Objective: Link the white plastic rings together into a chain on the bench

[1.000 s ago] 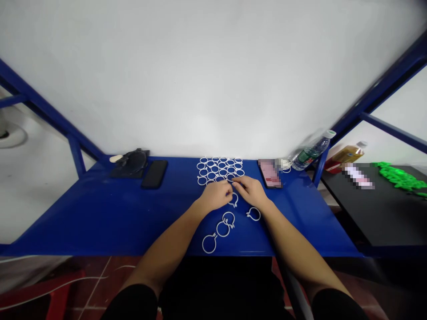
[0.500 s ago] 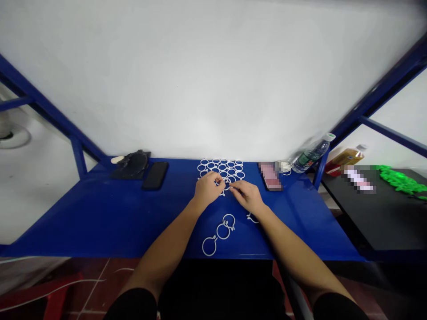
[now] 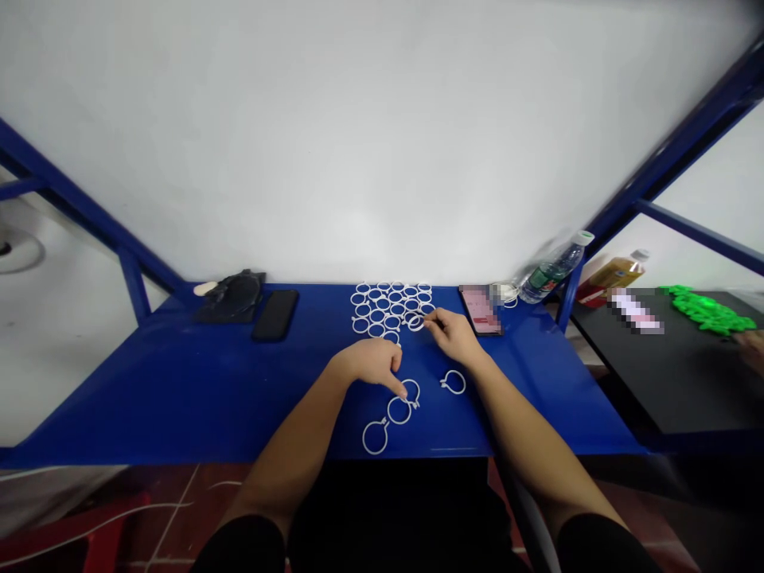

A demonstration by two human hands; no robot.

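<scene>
White plastic rings with small clip ends lie on the blue table, several of them grouped in rows (image 3: 390, 309) by the wall. My right hand (image 3: 454, 334) is at the right front of this group, thumb and fingertips pinched on the edge of one white ring (image 3: 409, 322). Closer to me, my left hand (image 3: 371, 360) hovers with thumb stretched down and the other fingers curled. Its thumb tip is over or touching the upper of two overlapping loose rings (image 3: 388, 411); contact is unclear. Another loose ring (image 3: 364, 438) lies below them, and one more ring (image 3: 465, 383) sits beneath my right wrist.
A black phone (image 3: 275, 315) and a dark plastic bag (image 3: 234, 294) lie left. At right are a lit phone (image 3: 479, 309), a white cable (image 3: 508, 294) and a water bottle (image 3: 550, 274). Green pieces (image 3: 710, 310) lie on a black table, near another person's hand (image 3: 752, 348).
My left hand has left the ring group and come down toward the loose rings. My right hand has shifted slightly right and up, uncovering the loose ring under its wrist.
</scene>
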